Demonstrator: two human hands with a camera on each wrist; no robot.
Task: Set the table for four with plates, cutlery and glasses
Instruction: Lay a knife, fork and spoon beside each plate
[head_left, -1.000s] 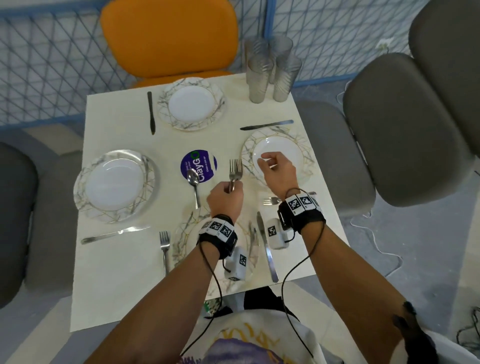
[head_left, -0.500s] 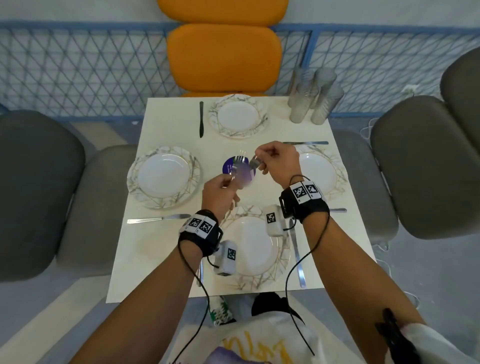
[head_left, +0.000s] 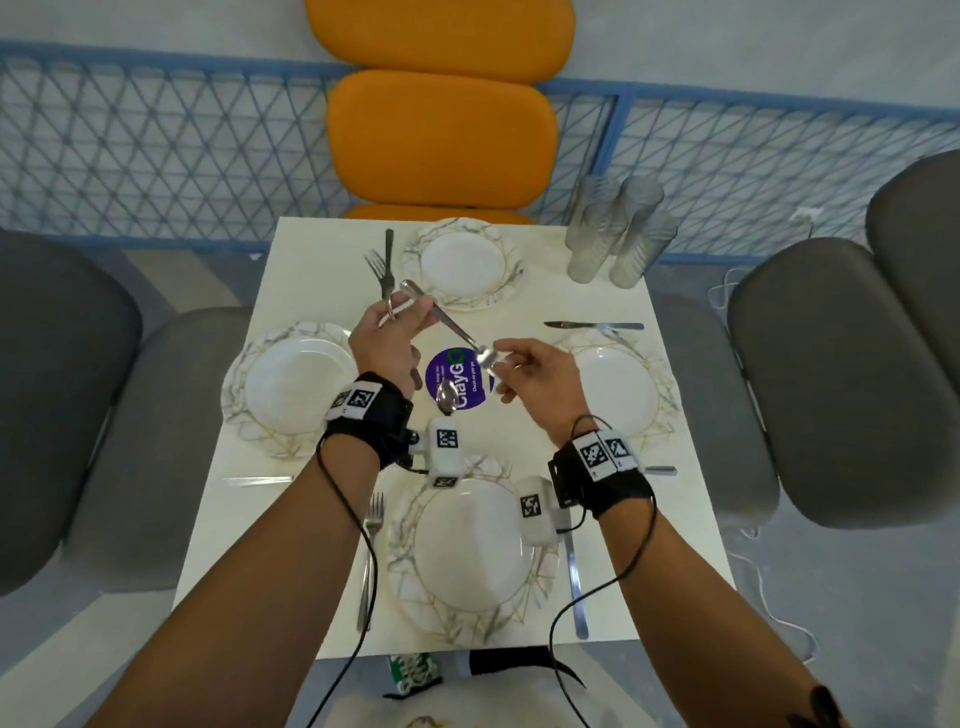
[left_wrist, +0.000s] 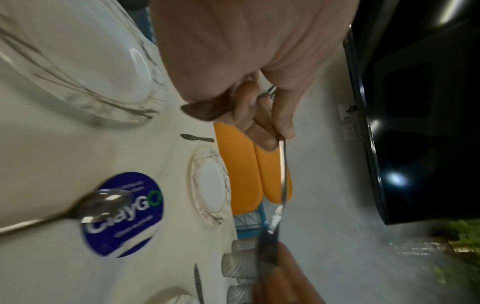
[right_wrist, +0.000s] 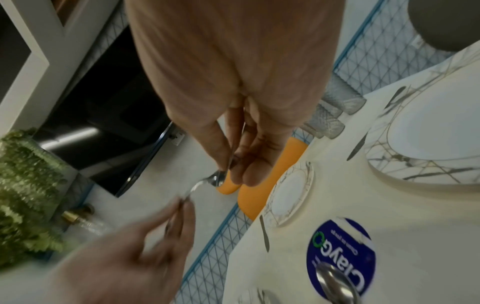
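Note:
My left hand (head_left: 392, 322) hovers over the table (head_left: 524, 322) near the far plate (head_left: 464, 265), gripping a fork (head_left: 378, 267) with its tines up and the handle of a spoon (head_left: 449, 325). My right hand (head_left: 501, 364) pinches that spoon's bowl above the blue sticker (head_left: 467, 387). In the right wrist view the thumb and fingertips (right_wrist: 221, 164) close on the bowl (right_wrist: 217, 179). In the left wrist view the handle (left_wrist: 283, 174) runs down from my left hand. A second spoon (head_left: 447, 400) lies on the sticker. Plates sit left (head_left: 296, 384), right (head_left: 618, 389) and near (head_left: 472, 545).
Several glasses (head_left: 618, 234) stand bunched at the far right corner. Knives lie by the far (head_left: 388, 244), right (head_left: 592, 326), left (head_left: 260, 480) and near (head_left: 576, 587) plates. A fork (head_left: 371, 551) lies left of the near plate. Grey chairs (head_left: 810, 379) flank the table, an orange chair (head_left: 441, 140) beyond.
My right hand left the right plate, came across and took the spoon's bowl. My left hand carried the cutlery up and left toward the far plate.

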